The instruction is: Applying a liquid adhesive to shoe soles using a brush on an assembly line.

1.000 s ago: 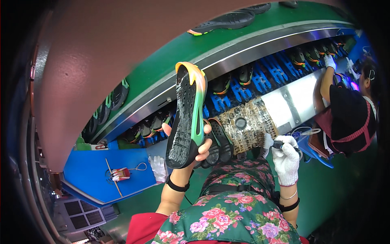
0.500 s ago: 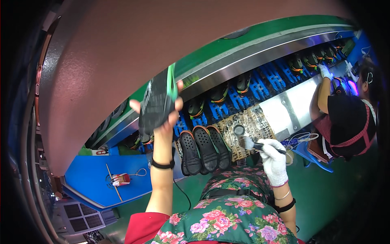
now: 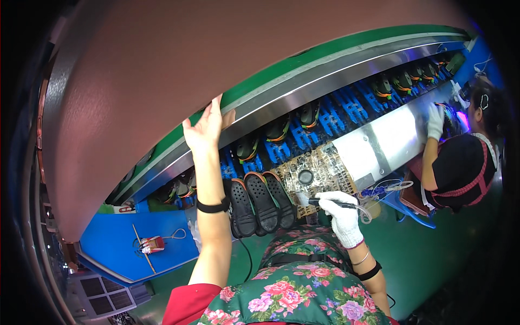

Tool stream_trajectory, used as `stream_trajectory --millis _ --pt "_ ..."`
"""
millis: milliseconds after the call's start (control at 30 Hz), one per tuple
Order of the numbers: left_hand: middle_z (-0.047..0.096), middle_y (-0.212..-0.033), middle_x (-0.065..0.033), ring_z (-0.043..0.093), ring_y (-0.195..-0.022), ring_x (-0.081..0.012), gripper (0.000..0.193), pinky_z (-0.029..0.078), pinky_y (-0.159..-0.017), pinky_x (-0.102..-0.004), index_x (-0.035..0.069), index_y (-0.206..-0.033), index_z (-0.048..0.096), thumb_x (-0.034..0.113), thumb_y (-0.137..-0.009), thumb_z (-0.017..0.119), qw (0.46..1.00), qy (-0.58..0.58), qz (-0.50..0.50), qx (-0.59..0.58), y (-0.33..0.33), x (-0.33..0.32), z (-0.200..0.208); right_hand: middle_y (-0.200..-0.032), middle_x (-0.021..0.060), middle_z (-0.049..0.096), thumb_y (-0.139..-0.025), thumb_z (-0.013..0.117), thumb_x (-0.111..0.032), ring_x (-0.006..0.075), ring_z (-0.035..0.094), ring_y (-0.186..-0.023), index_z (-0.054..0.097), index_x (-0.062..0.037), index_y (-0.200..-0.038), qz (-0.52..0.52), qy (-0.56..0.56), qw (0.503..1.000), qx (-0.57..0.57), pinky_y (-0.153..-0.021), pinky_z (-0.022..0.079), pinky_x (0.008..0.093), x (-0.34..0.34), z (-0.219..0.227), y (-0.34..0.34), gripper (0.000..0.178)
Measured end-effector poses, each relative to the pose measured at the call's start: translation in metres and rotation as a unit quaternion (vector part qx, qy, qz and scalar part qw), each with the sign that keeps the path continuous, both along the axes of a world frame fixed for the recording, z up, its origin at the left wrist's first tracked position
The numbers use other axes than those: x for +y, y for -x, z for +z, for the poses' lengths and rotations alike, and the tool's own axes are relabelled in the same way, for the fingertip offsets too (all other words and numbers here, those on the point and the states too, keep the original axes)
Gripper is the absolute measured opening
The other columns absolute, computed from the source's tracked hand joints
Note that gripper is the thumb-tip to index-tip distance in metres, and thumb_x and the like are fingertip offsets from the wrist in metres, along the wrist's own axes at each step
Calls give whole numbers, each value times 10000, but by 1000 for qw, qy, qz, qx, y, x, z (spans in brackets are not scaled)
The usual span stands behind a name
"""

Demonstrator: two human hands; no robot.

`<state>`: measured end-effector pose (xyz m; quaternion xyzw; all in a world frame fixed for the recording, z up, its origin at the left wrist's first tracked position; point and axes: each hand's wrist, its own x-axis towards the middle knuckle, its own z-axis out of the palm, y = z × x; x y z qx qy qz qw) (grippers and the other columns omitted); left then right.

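My bare left hand reaches up to the green belt, its fingers spread and no object visible in them. The brown overhang hides part of the belt above the fingertips. In a white knit glove, my right hand grips a brush by its dark handle, the bristles pointing left over a tape-covered cardboard sheet. A small round dark dish rests on that sheet. Left of it, several black perforated clogs with orange and green rims lean side by side.
Beyond the ledge, blue racks carry several dark shoes. A metal rail runs alongside them. A co-worker sits at the right by a purple light. On the left stands a blue table with a red-and-white bundle.
The black-and-green shoe piece has left my left hand and is out of sight; that hand's fingers are now spread. My right hand and brush shifted left. The co-worker's gloved hand has come nearer their body.
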<state>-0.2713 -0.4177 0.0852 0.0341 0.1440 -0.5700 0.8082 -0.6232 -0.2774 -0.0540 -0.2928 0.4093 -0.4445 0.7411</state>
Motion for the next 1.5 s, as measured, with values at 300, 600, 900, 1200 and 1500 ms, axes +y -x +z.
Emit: stream_trajectory --millis 300,600,900,1200,1500 --pt "555 -1402 -194 684 -1097 -326 815 543 -914 -439 -9 -1579 270 205 -937 725 744 -46 -98 -660 159 -100 -16 -921 65 769 -832 772 26 84 634 -726 781 13 -1015 -25 -26 999 -9 -659 487 222 6 -1 17 184" --pt "609 -1066 -73 674 -676 -110 139 494 -518 -228 10 -1049 754 27 -918 710 424 -46 -2 -905 129 -102 -37 -866 44 749 -856 754 -24 75 599 -665 776 1 -1053 -38 -14 999 16 -592 449 212 10 4 32 200" --pt "575 -1335 -210 542 -1269 -294 290 419 -1111 -444 3 -1208 519 142 -954 547 279 -34 319 -905 37 89 21 -942 61 759 -876 741 -4 65 599 -721 761 10 -1079 -91 -43 994 -36 -627 439 188 -6 13 52 205" --pt "692 -1019 -82 677 -916 -150 254 558 -841 -310 32 -1123 666 252 -1016 599 664 -288 47 -688 11 115 -15 -1076 183 739 -823 701 90 246 718 -983 734 29 -984 -72 60 988 -121 -877 583 340 -22 88 46 175" --pt "745 -903 -115 729 -760 -199 301 609 -745 -355 4 -1000 711 297 -931 709 716 -219 -459 -478 106 130 -129 -1057 123 757 -811 814 16 174 716 -965 757 16 -1026 34 181 983 16 -869 585 319 -21 112 7 223"
